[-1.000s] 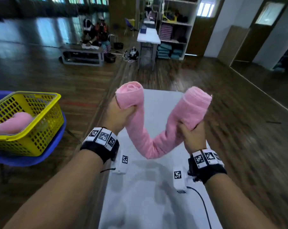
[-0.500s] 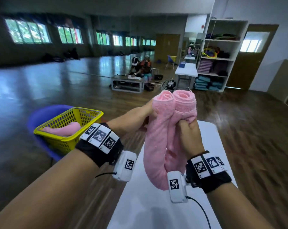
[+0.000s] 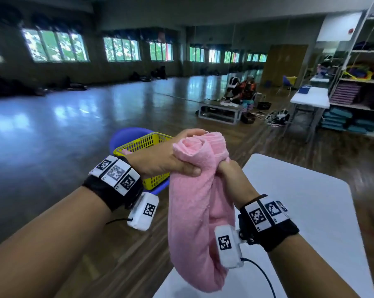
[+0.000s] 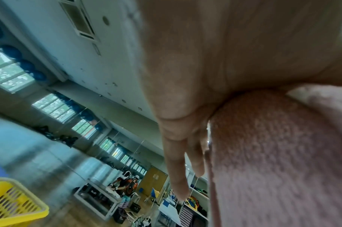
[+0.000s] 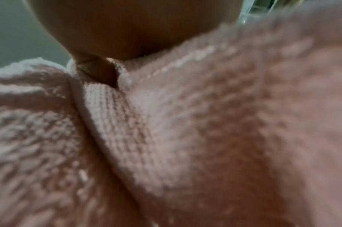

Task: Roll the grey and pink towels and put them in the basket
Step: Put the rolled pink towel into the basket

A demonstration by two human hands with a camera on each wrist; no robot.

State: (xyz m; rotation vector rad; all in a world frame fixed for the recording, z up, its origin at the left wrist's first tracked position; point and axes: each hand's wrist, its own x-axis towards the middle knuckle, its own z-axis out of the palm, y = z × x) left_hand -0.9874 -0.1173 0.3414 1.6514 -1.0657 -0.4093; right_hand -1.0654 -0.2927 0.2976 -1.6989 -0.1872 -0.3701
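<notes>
A rolled pink towel (image 3: 192, 211), doubled over so both ends point up, hangs in the air between my hands. My left hand (image 3: 171, 160) grips its upper part, thumb across the front. From the right, my right hand (image 3: 227, 175) clutches the same top section. The yellow basket (image 3: 138, 145) stands just beyond my left wrist, with another pink towel (image 3: 126, 151) showing at its rim. In the left wrist view my fingers (image 4: 178, 169) lie along the towel (image 4: 273, 153), and the basket (image 4: 10, 204) is at lower left. Towel (image 5: 185, 138) fills the right wrist view. No grey towel is visible.
The basket sits on a blue chair (image 3: 126, 134). A white table (image 3: 289, 201) lies under and to the right of my right arm. Wooden floor spreads to the left. Far off are people at a low table (image 3: 220, 108) and shelves (image 3: 358, 100).
The towel's two ends, held apart a second ago, have been brought together so the roll is doubled. Both hands and the towel have shifted left, off the table, nearer the basket.
</notes>
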